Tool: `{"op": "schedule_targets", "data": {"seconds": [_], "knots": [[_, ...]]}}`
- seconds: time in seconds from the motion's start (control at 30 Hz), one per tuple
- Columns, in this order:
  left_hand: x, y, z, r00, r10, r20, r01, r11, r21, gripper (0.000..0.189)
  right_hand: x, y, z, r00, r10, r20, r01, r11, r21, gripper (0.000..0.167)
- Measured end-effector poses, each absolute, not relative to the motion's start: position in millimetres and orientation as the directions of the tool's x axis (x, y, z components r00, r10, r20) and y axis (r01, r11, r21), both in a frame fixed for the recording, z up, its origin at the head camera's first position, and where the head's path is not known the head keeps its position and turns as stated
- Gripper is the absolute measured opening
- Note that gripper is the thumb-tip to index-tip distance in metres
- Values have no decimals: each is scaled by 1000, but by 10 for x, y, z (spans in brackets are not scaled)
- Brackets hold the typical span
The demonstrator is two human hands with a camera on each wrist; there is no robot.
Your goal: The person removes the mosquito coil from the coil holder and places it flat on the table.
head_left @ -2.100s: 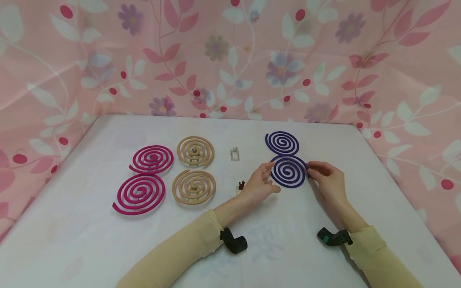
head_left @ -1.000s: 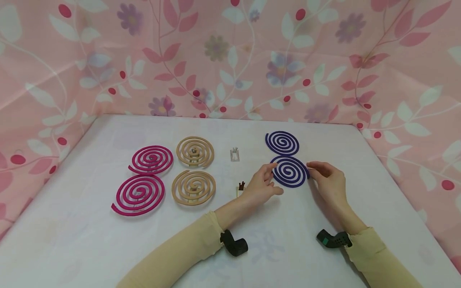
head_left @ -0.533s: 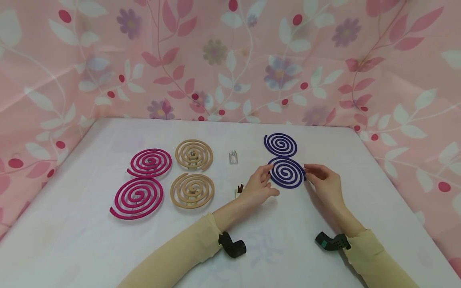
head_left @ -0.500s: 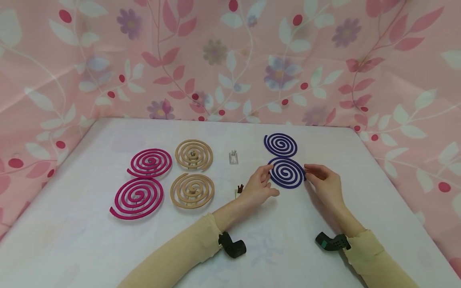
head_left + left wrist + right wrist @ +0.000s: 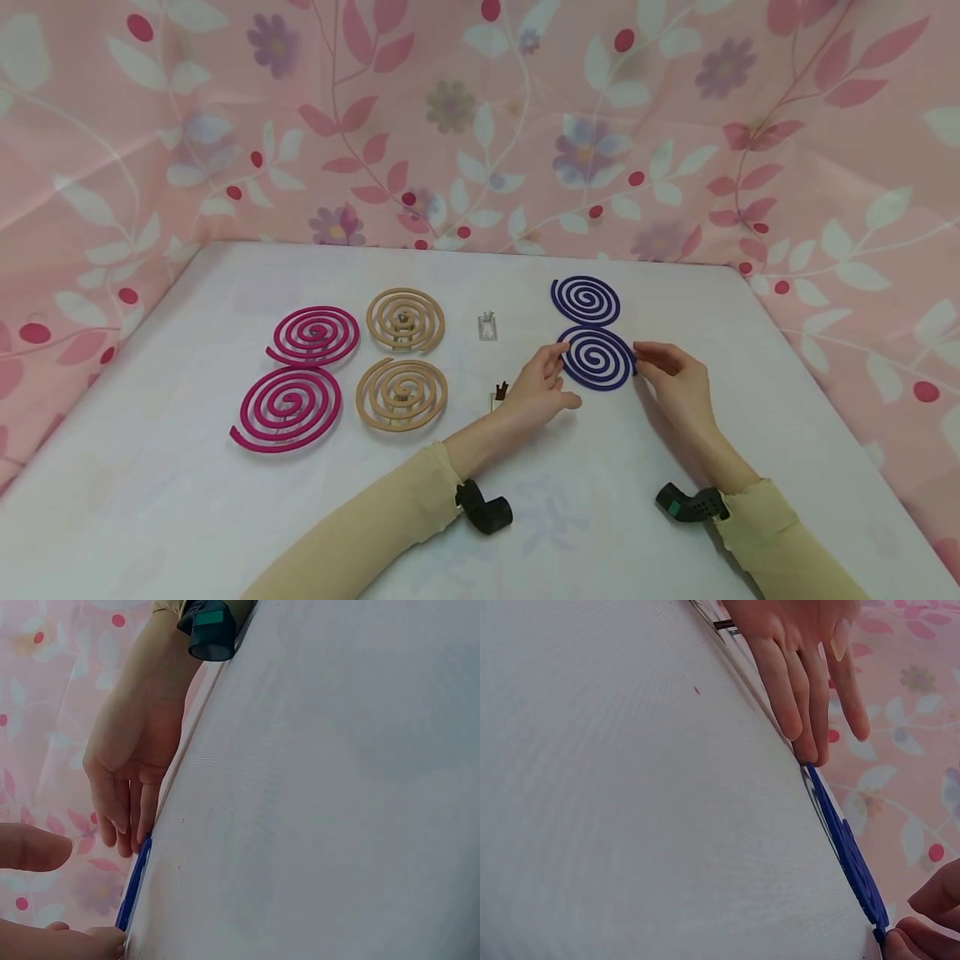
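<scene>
Two dark blue mosquito coils lie flat on the right half of the table, edge to edge: the far coil [image 5: 586, 300] and the near coil [image 5: 597, 358]. My left hand [image 5: 534, 387] touches the near coil's left edge with its fingertips, thumb apart. On the opposite side my right hand [image 5: 678, 387] has its fingertips at the coil's right edge, thumb lifted away in the right wrist view. Seen nearly edge-on in that view, the near coil [image 5: 847, 851] lies low between both hands' fingers. Part of its left rim is hidden by my left fingertips.
On the left, a pair of pink coils [image 5: 290, 404] and a pair of tan coils [image 5: 401, 393] sit raised on small stands. A metal coil stand [image 5: 487, 326] lies mid-table. Another stand [image 5: 501, 392] is partly hidden by my left hand. Floral cloth [image 5: 450, 125] hangs behind.
The near blue coil has shifted slightly left between my fingertips since about a second ago. Both hands keep nearly the same place, and the head view tilts a little.
</scene>
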State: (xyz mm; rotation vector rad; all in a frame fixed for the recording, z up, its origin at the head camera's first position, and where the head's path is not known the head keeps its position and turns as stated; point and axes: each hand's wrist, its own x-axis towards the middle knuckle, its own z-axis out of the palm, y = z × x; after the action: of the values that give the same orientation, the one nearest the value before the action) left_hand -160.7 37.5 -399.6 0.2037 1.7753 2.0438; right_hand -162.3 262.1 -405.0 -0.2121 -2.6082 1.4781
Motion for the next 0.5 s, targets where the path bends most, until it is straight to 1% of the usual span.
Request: {"op": "schedule_targets", "data": {"seconds": [0.5], "knots": [[-1608, 382, -3999, -892, 408, -193, -245, -78, 966, 79, -1621, 2605, -4040, -975, 210, 65, 55, 519, -853, 32]]}}
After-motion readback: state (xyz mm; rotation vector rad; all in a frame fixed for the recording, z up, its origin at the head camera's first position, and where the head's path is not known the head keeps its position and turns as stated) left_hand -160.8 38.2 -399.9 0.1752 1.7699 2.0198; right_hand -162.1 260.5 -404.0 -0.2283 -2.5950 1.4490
